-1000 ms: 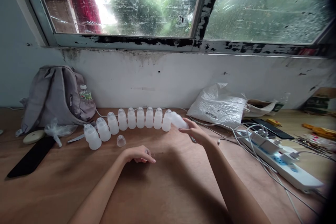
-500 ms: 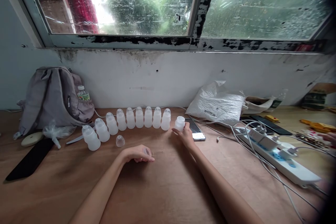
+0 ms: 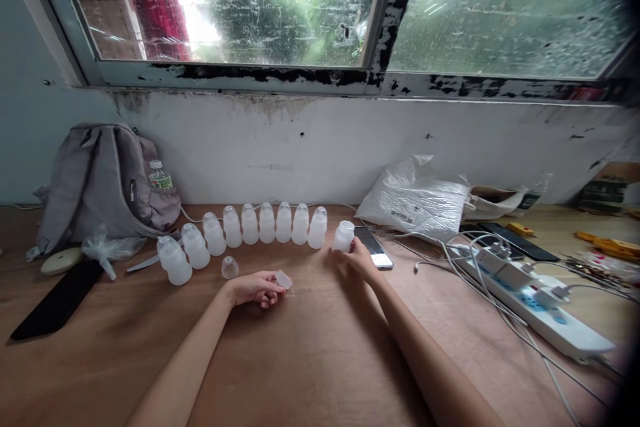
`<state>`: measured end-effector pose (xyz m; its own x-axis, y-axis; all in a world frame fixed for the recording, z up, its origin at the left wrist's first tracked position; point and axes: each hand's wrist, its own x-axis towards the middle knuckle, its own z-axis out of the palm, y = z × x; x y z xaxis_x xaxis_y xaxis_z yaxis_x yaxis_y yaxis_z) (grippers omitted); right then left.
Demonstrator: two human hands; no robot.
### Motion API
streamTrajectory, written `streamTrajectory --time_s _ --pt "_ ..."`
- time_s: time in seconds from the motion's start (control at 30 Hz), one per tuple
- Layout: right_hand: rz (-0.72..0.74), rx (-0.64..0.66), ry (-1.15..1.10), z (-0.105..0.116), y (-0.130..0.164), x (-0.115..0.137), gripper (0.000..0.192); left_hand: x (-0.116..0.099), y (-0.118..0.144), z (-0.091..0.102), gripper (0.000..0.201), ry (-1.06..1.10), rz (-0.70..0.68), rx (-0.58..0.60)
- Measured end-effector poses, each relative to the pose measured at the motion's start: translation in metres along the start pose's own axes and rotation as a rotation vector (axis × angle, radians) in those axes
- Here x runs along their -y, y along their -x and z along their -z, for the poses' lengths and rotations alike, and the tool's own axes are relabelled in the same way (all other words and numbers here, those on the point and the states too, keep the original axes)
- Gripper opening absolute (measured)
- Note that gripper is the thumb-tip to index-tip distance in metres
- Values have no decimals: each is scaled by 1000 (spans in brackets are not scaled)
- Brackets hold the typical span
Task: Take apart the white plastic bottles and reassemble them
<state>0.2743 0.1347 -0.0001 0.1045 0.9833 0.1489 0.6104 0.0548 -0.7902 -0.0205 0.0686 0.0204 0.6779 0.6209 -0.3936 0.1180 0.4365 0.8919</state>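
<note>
Pinched between the thumb and fingers of my left hand (image 3: 259, 288) is a small translucent plastic piece (image 3: 284, 279), whose exact kind I cannot make out. My right hand (image 3: 361, 259) is closed round the lower right side of a frosted baby bottle (image 3: 344, 235) with an uncovered neck, upright at the right end of a row. Several more frosted bottles (image 3: 267, 225) stand in that curved row, each under a clear dome cap. One loose clear dome cap (image 3: 230, 268) rests on the table just beyond my left wrist.
Behind my right hand lies a phone (image 3: 373, 250). Farther right are a silver bubble mailer (image 3: 415, 197) and a white power strip (image 3: 545, 310) with tangled cables. On the left sit a grey backpack (image 3: 103, 187), a knotted plastic bag (image 3: 107, 248) and a black flat pouch (image 3: 55, 300).
My left hand has turned, bringing the translucent piece up at its fingertips. My right hand's fingers have shifted lower on the bottle, which stays in about the same place.
</note>
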Motion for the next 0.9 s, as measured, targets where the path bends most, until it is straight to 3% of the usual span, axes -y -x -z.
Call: streamTrajectory --time_s 0.23,0.7,0.9 --pt "77 -170 47 -25 2 -5 56 1 2 1 44 55 -103 -49" --pt "166 -186 137 -31 -5 -15 54 5 1 -2 44 104 -120 -135" --pt "302 -337 137 -32 -1 -13 63 7 -2 -2 41 110 -134 -164"
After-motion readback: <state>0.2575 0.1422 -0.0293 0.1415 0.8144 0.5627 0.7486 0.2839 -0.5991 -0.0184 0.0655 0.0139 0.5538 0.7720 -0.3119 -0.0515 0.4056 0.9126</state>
